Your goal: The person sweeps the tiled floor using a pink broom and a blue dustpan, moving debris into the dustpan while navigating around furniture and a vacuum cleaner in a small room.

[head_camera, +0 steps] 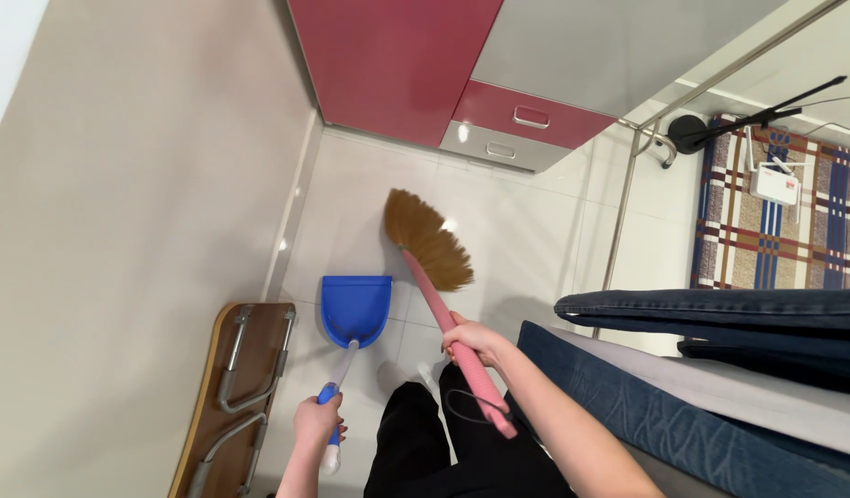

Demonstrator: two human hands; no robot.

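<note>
My right hand (473, 339) grips the pink handle of a broom (427, 242); its brown bristles fan out over the white tiled floor (517, 221) ahead of me. My left hand (317, 420) holds the white and blue handle of a blue dustpan (356, 309). The pan rests on the floor just left of the bristles, its mouth facing away from me. My legs in black trousers show between the two hands.
A beige wall (139, 203) runs along the left, with a folded wooden table (231, 397) with metal legs leaning at its foot. Red and grey cabinets (499, 74) stand ahead. Dark denim cloth (720, 314) lies on a surface at right, beyond it a checked rug (775, 231).
</note>
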